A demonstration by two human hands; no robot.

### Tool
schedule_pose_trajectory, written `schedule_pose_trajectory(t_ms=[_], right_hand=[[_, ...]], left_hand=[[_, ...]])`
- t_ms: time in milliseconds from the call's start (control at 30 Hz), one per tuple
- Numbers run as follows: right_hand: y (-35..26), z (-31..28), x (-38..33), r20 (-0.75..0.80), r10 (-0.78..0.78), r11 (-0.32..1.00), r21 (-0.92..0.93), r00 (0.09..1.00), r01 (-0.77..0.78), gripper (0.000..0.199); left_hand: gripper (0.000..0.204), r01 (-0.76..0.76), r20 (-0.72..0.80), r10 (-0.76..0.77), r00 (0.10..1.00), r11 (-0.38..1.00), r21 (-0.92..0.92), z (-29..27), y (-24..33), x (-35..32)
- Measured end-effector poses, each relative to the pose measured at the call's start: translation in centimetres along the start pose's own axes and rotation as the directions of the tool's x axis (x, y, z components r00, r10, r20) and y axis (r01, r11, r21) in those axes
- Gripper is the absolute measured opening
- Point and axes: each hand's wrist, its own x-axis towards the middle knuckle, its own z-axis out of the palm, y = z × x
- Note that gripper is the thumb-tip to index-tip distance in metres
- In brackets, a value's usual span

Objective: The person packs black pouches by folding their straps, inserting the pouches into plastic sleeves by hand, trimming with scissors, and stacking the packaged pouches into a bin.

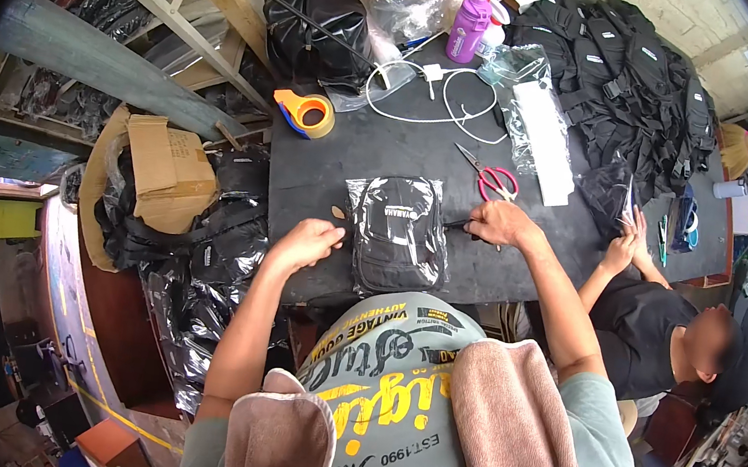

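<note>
A small black bag in a clear plastic sleeve (pixel 396 234) lies on the black table (pixel 376 144) in front of me. My left hand (pixel 305 241) rests curled at the sleeve's left edge, touching the plastic. My right hand (pixel 500 224) presses on the sleeve's right edge, fingers closed around a small dark object I cannot make out. Red-handled scissors (pixel 493 178) lie just beyond my right hand.
An orange tape dispenser (pixel 306 114), a white cable (pixel 429 99), a purple bottle (pixel 468 27) and clear bags (pixel 539 128) lie farther back. Black bags (pixel 635 79) are stacked far right. Another person (pixel 663 333) handles a bag at the right. Bagged goods (pixel 201 258) and cardboard (pixel 169 174) sit left.
</note>
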Motion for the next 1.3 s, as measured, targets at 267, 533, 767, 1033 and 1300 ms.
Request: schedule_pose_trajectory(t_ms=[267, 533, 767, 1033, 1300], right_hand=[[-11.1, 3.2, 1.0, -0.014, -0.349, 0.930, -0.130, 0.937, 0.344, 0.034], [-9.6, 6.5, 0.8, -0.054, -0.196, 0.713, 0.678, 0.979, 0.180, 0.035], [-12.8, 10.4, 1.3, -0.681, -0.087, 0.691, 0.484, 0.727, 0.537, 0.025], [-14.9, 8.7, 1.3, -0.398, 0.001, 0.916, 0.368, 0.918, 0.159, 0.037], [-15.6, 3.5, 6.0, -0.344, -0.063, 0.998, 0.001, 0.937, 0.068, 0.040]], left_hand=[[0.038, -0.180, -0.214, 0.422, 0.881, 0.718, 0.672, 8.4, 9.3, 0.9], [0.020, -0.534, -0.092, 0.792, 0.603, 0.487, 0.691, 10.0, 3.6, 0.6], [0.019, -0.639, -0.093, 0.858, 0.505, 0.444, 0.628, 8.2, 0.9, 0.4], [0.014, -0.527, -0.178, 0.873, 0.453, 0.424, 0.736, 8.6, -1.4, 0.3], [0.007, -0.462, -0.151, 0.902, 0.405, 0.345, 0.817, 9.1, -2.0, 0.2]])
